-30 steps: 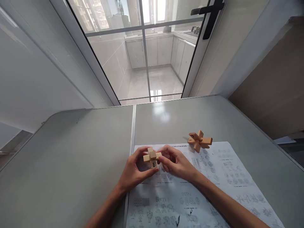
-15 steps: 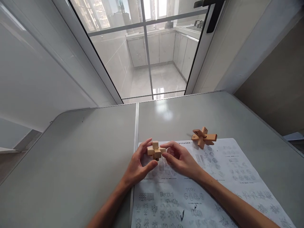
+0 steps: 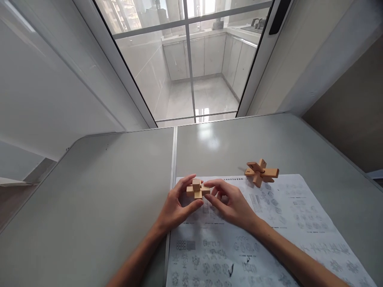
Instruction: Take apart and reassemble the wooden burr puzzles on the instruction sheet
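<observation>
Pale wooden cross-shaped block puzzle (image 3: 196, 185), its crosswise bar pointing right, lies between your half-curled left hand (image 3: 174, 208), cradling it, and your right hand (image 3: 233, 200), fingertips pinching that bar's end.

The light wooden puzzle (image 3: 196, 185) has been turned between the left hand (image 3: 176, 207) and right hand (image 3: 232, 202), its numeral 3 rotated out of sight, and the view has shifted, cropping the black door handle (image 3: 279, 16) to its lower plate

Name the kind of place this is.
Probably a home, at a table beside a kitchen: the glazed door shows pale cabinets and a counter beyond the gray tabletop.
</observation>
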Motion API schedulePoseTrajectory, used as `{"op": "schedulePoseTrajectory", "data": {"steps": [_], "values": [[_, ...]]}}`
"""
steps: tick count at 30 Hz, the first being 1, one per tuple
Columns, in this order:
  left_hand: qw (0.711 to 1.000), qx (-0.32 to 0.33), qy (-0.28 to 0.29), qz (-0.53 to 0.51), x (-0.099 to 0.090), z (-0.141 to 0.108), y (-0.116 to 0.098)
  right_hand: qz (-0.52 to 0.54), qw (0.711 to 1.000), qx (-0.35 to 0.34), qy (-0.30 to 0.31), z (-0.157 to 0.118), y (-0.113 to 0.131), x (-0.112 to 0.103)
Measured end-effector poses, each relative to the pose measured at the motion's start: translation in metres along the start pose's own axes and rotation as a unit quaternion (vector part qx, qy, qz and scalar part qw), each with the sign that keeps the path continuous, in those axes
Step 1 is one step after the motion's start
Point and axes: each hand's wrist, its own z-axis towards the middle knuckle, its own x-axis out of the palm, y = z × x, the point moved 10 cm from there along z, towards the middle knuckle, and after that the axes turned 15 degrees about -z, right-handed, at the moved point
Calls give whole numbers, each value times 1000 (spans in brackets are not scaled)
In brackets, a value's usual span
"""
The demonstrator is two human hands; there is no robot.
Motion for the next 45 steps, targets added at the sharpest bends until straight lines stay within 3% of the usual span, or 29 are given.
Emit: {"op": "schedulePoseTrajectory", "data": {"steps": [10, 16, 26, 34, 45], "values": [[1000, 22, 10, 2, 0, 0, -1, 13, 1000, 12, 22, 0, -4, 3], [999, 39, 23, 18, 2, -1, -3, -9, 1000, -14, -8, -1, 1, -3], [998, 28, 43, 21, 3, -1, -2, -59, 987, -129, -71, -9, 23, -9], [998, -18, 58, 24, 6, 1, 6, -176, 949, -232, -119, -18, 42, -11], [995, -17, 40, -91, -3, 3, 9, -150, 966, -188, -98, -15, 30, -8]]}}
